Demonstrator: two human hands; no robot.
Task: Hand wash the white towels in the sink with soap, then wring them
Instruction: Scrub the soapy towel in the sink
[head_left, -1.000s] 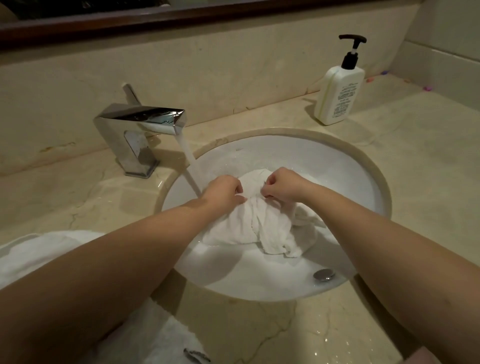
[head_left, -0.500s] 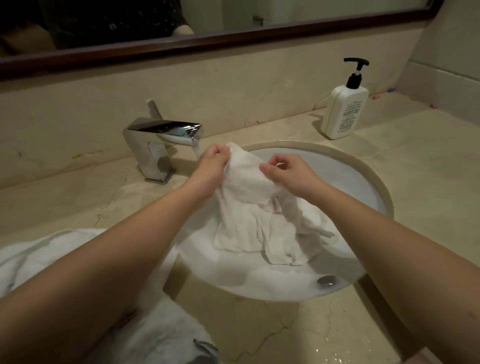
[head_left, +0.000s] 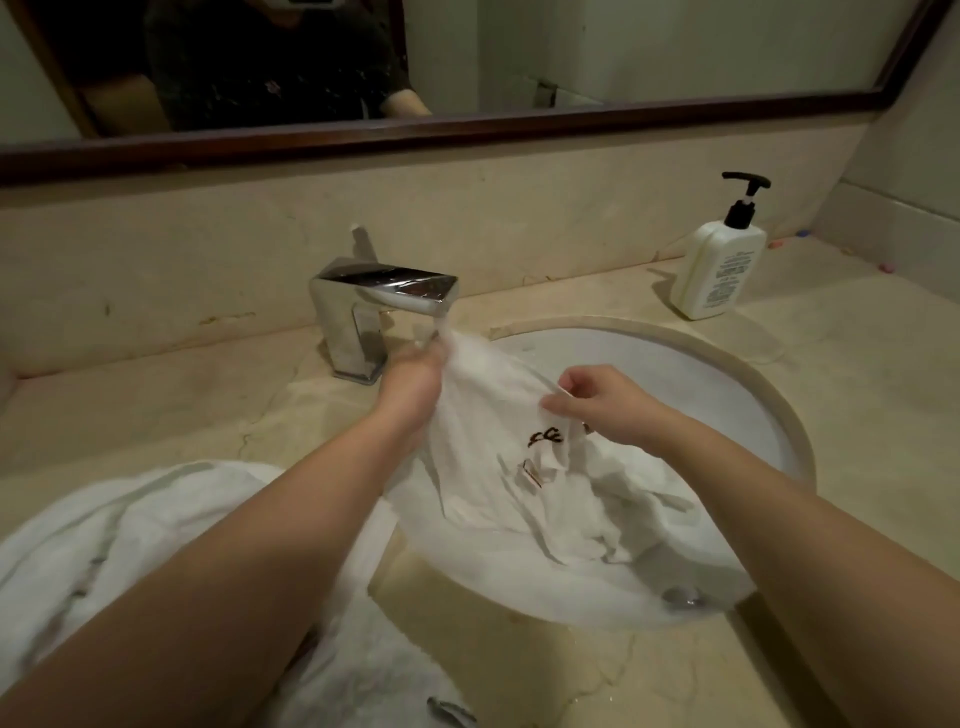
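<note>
Two towels are here: one white pile (head_left: 156, 545) lies on the counter (head_left: 857, 415) at 7 o'clock, and you hold the wet towel (head_left: 498, 415) over the sink (head_left: 779, 415). Your right hand (head_left: 597, 402) pinches its edge. Your left hand (head_left: 410, 384) grips its corner under the faucet (head_left: 384, 291) at 11 o'clock. Water could run down the cloth onto the counter. The soap bottle (head_left: 722, 270) waits at 1 o'clock.

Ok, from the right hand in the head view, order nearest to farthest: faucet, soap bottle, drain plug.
From the right hand:
1. Faucet, up and to its left.
2. Drain plug, below it, at the basin's near edge.
3. Soap bottle, back right on the counter.
1 and 2 are close.
</note>
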